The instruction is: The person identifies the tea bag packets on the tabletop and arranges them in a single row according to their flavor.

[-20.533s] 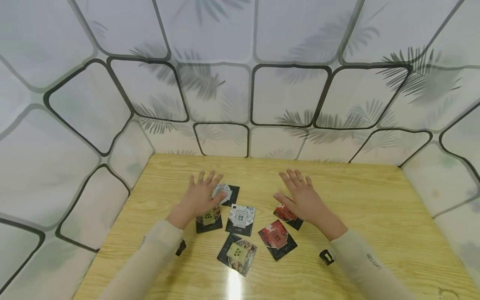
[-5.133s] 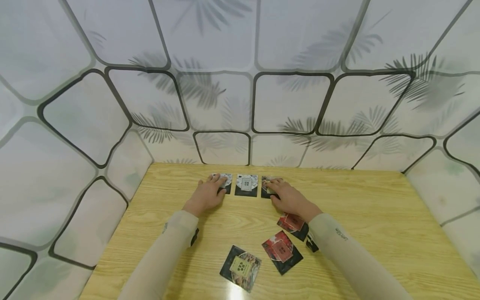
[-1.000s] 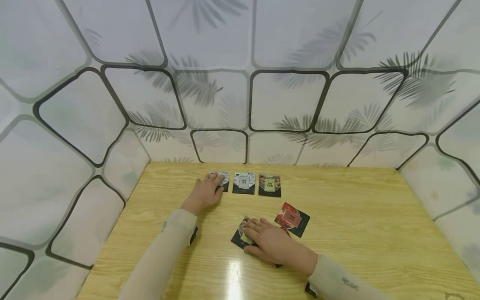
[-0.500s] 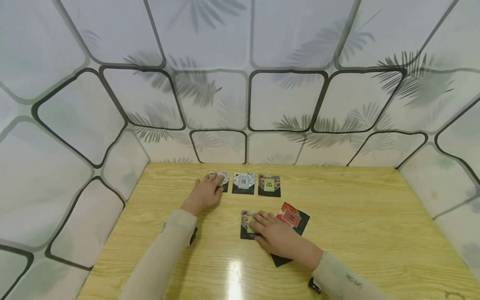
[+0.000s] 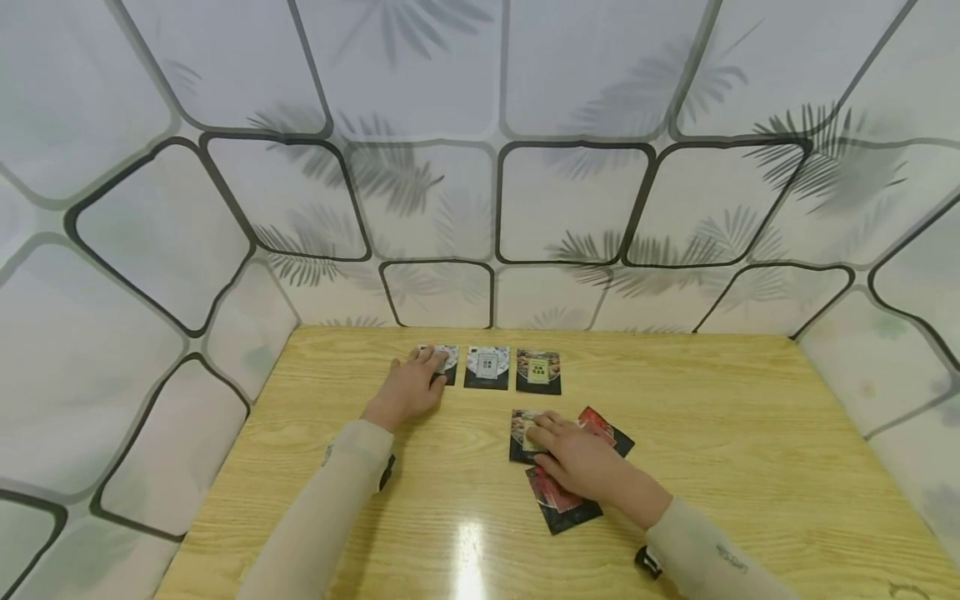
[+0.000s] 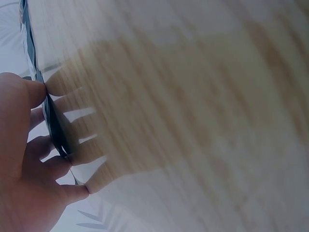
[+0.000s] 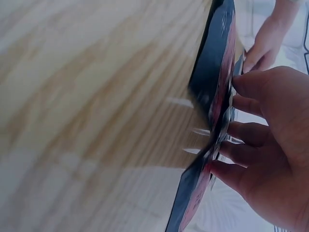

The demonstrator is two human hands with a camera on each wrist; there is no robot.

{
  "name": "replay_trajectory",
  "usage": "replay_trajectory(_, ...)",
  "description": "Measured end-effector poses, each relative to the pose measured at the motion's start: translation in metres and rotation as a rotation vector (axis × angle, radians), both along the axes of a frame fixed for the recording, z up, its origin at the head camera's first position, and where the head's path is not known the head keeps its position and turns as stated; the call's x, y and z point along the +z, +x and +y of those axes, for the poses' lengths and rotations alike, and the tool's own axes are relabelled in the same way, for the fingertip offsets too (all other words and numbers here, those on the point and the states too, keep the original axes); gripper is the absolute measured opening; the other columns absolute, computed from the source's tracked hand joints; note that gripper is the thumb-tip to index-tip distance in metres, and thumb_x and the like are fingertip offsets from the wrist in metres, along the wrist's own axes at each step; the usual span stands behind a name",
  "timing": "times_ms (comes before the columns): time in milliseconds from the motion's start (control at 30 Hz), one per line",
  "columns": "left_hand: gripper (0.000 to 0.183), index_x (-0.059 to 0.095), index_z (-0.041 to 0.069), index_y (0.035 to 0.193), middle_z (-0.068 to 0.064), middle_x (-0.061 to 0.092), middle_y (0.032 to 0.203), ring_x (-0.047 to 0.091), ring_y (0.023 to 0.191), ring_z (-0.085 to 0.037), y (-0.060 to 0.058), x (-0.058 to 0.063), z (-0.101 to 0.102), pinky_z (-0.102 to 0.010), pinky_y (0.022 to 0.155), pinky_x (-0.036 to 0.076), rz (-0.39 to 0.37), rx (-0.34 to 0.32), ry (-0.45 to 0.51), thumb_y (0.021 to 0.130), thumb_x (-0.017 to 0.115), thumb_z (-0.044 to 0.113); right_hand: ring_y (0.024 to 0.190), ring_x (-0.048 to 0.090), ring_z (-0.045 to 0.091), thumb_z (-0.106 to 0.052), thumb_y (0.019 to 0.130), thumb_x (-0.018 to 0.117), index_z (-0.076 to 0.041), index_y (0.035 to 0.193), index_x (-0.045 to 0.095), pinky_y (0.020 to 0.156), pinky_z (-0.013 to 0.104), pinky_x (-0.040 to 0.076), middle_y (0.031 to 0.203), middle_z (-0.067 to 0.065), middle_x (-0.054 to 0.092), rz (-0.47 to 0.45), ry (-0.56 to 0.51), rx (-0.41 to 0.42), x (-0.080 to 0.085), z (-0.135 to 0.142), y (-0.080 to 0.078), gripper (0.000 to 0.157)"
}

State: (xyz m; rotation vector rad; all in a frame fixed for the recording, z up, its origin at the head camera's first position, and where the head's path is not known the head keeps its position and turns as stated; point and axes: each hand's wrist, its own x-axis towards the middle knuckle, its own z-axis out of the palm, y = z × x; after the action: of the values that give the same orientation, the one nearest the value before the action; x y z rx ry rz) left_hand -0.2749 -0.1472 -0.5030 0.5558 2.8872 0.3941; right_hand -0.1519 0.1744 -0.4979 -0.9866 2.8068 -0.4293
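My left hand (image 5: 408,388) rests its fingers on a white-labelled black packet (image 5: 452,373) at the left end of a back row. Beside it in that row lie another white packet (image 5: 487,368) and a yellow-labelled packet (image 5: 537,372). My right hand (image 5: 583,461) lies with extended fingers on a second yellow-labelled packet (image 5: 519,448), covering its right part, just in front of the row. Two red-labelled packets lie around this hand: one (image 5: 564,505) below it, the other (image 5: 621,441) partly behind it. In the right wrist view, fingertips touch the flat packets.
The packets lie on a light wood-grain table (image 5: 735,467). A pale wall covering (image 5: 577,200) with dark outlines and leaf prints rises along the back and both sides. A small dark wrist device (image 5: 648,562) sits beneath the right sleeve.
My right hand has slid the second yellow-labelled packet rightward and away from me, straightening it below the row. The far red packet has shifted slightly right. The left hand stays put.
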Motion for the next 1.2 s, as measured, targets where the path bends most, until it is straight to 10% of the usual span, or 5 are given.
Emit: replay_trajectory(1200, 0.057, 0.036, 0.011, 0.165, -0.023, 0.030, 0.171, 0.026, 0.158, -0.048, 0.002, 0.002, -0.001, -0.077, 0.122, 0.023, 0.011, -0.028, 0.005, 0.113, 0.044, 0.032, 0.146, 0.046, 0.051, -0.015, 0.105, 0.063, 0.000, 0.145, 0.059, 0.115, 0.068, 0.042, 0.153, 0.027, 0.054, 0.064, -0.029, -0.173, 0.001, 0.067, -0.009, 0.043)
